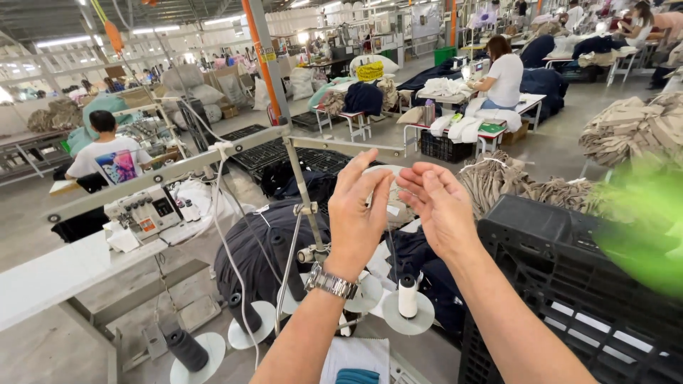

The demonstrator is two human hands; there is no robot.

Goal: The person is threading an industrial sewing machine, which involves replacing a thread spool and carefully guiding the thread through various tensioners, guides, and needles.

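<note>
Holding both hands up over the thread stand, the person has the left hand (358, 213) and right hand (440, 206) close together at about the height of the metal guide bar (213, 160). Fingers on both are loosely spread, not clamped on anything I can make out; if there's a strand pinched between the fingertips, it's too fine to see, so can't say for sure. Directly below sits a white thread cone (408, 295) on its round plate, with dark cones (186, 348) standing further left on the same stand. A wristwatch (331, 282) is on the left wrist. Behind the stand there's a heap of dark fabric (263, 242), a black plastic crate (569, 284) just to the right, and a serger machine (146, 211) on the white bench (57, 274) to the left. For doing this well, I'd reckon: keep the strand lightly taut straight up from the cone, hands near each other so it doesn't sag or snag on the upright rod (302, 192), and pinch with fingertips, not the whole hand.
</note>
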